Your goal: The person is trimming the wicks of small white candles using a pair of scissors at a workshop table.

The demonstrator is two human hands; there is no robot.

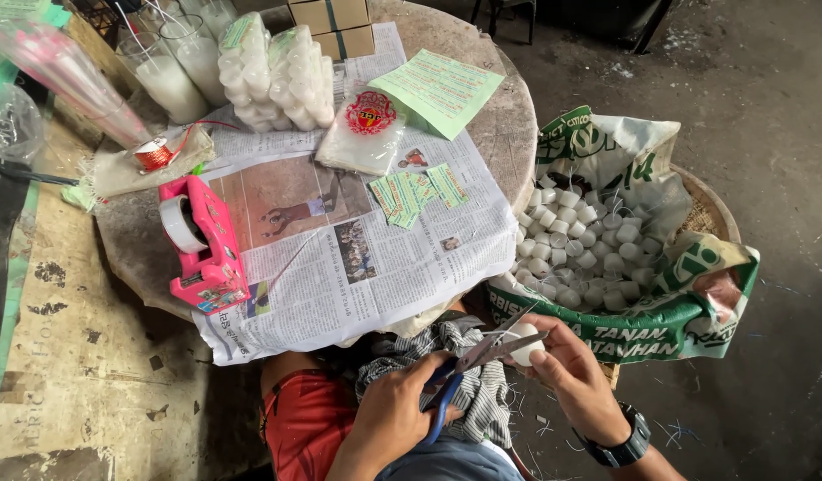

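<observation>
Here your left hand (398, 411) grips the scissors (472, 363) — blades open, pointing right toward the candle (525, 346) pinched in your right hand (571, 379), just beside the tips.

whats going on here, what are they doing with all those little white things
A seated person is trimming small white candles. The left hand works blue-handled scissors, whose blades are open at the wick of a white candle pinched in the right hand. Just beyond sits a sack-lined basket full of similar wicked candles. The round table, covered in newspaper, holds a pink tape dispenser, small green labels and bagged candles.
</observation>
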